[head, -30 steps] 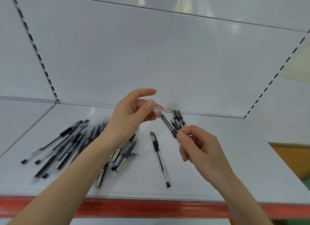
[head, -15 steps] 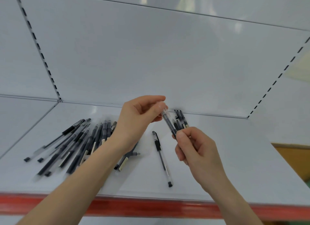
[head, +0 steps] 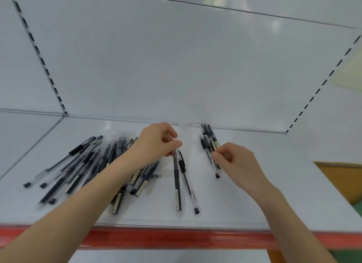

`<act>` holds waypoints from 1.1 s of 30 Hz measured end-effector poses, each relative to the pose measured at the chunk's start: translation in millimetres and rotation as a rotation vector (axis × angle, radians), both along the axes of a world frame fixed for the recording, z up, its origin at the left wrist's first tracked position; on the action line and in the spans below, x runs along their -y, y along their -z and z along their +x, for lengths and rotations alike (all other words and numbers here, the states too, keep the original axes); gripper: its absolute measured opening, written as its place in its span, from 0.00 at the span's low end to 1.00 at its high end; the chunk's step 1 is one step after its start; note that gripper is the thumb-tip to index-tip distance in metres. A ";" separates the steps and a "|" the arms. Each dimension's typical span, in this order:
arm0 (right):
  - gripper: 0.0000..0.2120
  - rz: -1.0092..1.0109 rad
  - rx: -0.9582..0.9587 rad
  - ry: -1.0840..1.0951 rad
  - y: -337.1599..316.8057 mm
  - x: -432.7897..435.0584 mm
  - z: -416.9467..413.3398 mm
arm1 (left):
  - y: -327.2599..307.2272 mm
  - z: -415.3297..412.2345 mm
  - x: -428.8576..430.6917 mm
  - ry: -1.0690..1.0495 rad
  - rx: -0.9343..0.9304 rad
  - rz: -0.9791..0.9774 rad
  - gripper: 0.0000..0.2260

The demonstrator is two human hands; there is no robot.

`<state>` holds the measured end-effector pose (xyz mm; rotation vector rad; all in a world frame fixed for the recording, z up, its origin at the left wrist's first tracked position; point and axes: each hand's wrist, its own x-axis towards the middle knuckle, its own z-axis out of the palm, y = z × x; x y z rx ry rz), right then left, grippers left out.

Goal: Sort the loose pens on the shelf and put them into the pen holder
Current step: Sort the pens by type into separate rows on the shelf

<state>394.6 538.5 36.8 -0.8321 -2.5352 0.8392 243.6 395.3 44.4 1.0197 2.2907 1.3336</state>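
Black plastic pen (head: 176,182), pinched mid-frame by the left hand (head: 156,143), should be aligned with the black pen bundle (head: 205,145) gripped by the right hand (head: 237,162).

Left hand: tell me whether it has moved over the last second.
Yes. The left hand has dropped to the shelf, where it pinches the top of a pen lying beside the clip pen.

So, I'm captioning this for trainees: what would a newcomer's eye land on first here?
Mid-shelf, the left hand pinches the top of a dark pen lying beside another, while the right hand grips a small bunch of pens. Further left sprawls a heap of dark pens; a red edge fronts the shelf.
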 end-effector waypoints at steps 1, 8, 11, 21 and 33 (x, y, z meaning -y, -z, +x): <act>0.06 0.039 0.028 0.000 1.8 -2.2 -2.9 | 1.3 -0.9 -1.4 0.001 -0.050 -0.049 0.05; 0.10 0.247 0.293 -0.026 8.8 -2.6 -22.9 | 4.4 -3.7 -4.7 0.083 -0.353 -0.357 0.10; 0.10 0.310 0.343 -0.016 9.1 -1.4 -27.7 | 4.5 -5.9 -8.7 0.084 -0.379 -0.348 0.13; 0.04 -0.111 -0.115 0.142 -4.9 -18.0 14.3 | 7.1 -10.4 -57.9 0.392 -0.526 -0.373 0.13; 0.03 -0.235 -0.171 0.224 9.8 -26.0 47.6 | 16.0 -13.4 -86.7 0.507 -0.654 -0.429 0.10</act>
